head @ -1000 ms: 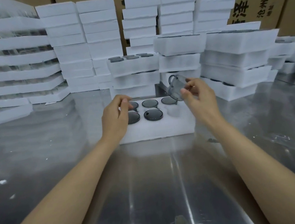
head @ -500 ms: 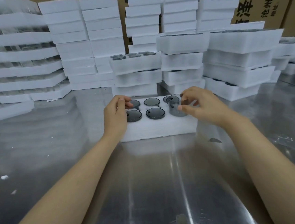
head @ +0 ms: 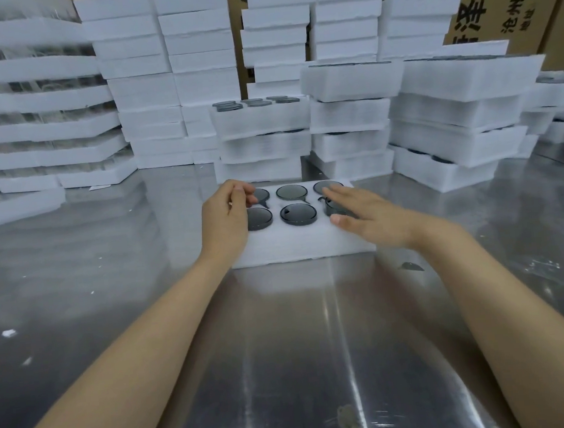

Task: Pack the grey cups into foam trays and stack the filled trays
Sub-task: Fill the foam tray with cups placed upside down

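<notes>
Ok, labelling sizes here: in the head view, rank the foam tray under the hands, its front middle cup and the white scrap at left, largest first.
1. foam tray
2. front middle cup
3. white scrap, clearly smallest even though it lies nearer the camera

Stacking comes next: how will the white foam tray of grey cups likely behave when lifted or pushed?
The white foam tray is a thick block, so probably stiff and light. Its grey cups sit sunk in wells, so likely won't roll. It may slide on the shiny metal table.
</notes>
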